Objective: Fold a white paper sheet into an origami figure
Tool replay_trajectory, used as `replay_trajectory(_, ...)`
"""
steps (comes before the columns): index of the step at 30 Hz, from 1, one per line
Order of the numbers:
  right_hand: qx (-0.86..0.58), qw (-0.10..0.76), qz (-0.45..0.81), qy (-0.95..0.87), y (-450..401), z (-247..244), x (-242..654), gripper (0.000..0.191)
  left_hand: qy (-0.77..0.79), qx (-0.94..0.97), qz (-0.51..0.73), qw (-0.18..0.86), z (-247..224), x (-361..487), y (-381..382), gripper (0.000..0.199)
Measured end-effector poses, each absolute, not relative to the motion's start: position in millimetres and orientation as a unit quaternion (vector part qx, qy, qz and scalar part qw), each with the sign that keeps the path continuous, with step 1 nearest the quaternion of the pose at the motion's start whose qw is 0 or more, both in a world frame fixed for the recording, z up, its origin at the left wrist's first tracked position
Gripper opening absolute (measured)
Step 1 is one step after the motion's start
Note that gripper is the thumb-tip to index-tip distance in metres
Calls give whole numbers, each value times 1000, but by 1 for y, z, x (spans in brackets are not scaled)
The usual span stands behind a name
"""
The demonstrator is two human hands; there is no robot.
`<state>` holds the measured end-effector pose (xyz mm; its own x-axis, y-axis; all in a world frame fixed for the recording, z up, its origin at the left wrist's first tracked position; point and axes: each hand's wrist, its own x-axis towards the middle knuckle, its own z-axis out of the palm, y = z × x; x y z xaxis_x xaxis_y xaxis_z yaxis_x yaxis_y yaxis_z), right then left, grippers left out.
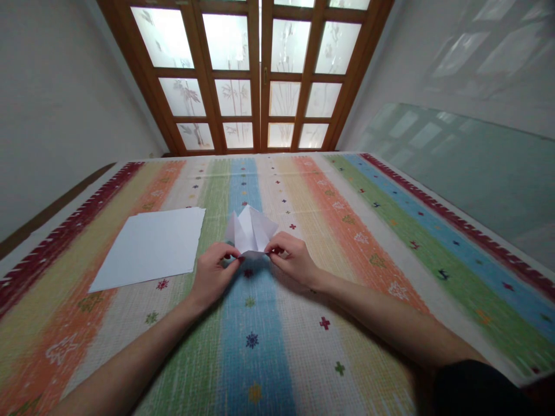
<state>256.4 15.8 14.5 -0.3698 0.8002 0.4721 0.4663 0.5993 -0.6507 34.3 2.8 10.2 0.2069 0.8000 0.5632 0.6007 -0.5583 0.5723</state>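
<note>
The desk (299,329) spreads under and all around my hands, covered by a striped cloth (234,358) in blue, green, orange, yellow and white, with dark red borders well out to either side. Beyond both hands, pale walls rise, one to the left (47,98) and one to the right (411,58). Straight ahead of my hands, past the far edge of the cloth, stands a wooden frame (254,34) with frosted panes that let light through. Well to the right of my right hand, a pale green panel (455,167) runs along the wall and shows reflections.

Just beside my left hand, on its outer side, lies a stack of white sheets (150,245), their edges slightly uneven. A dark sleeve (472,384) shows on my right arm, nearer to me than the hand.

My left hand (217,268) and right hand (292,257) both grasp the paper (249,231), which is between them. Each pinches one end of its near edge between thumb and fingers. The paper is folded, with pointed flaps standing up beyond my fingertips. Small star and cross motifs (325,323) dot the cloth around my hands.
</note>
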Motion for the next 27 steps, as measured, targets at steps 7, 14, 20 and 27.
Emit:
replay_trajectory(7,-366,385,131,-837,23,-2,272,20,369,830,413,-67,7,35,0,3)
replay_trajectory(14,-299,323,72,-895,22,-10,299,23,374,767,496,-163,-1,20,4,58)
replay_trajectory(20,-401,356,119,-836,18,-6,318,20,321,858,402,-1,0,23,13,73)
replay_trajectory(27,-506,462,131,-716,14,6,322,18,255,954,102,123,-2,39,12,67)
